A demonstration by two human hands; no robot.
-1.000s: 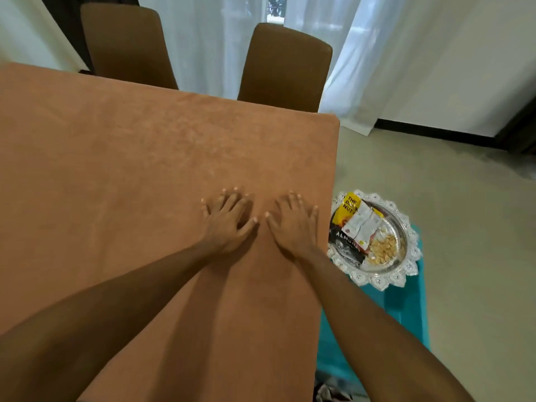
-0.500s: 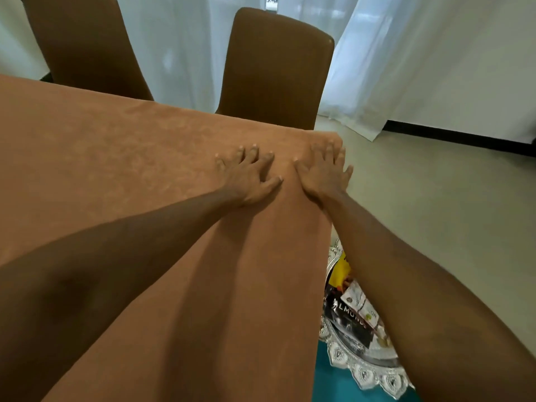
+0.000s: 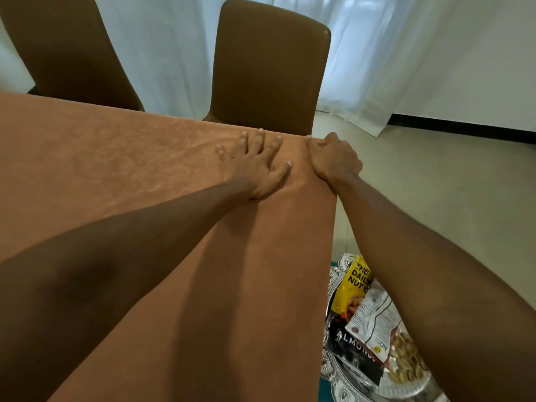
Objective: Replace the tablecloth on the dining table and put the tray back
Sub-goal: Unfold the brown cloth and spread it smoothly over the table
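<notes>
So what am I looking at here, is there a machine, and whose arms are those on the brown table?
No machine here: a person wears a camera on the head, looking down at their own bare arms. All pictures come from that one camera. The left hand lies flat, fingers spread, on the spread orange-brown tablecloth. The right hand curls over the cloth's far corner. Beside it, lower down, an ornate silver tray holds snack packets. Two brown chairs stand behind.
</notes>
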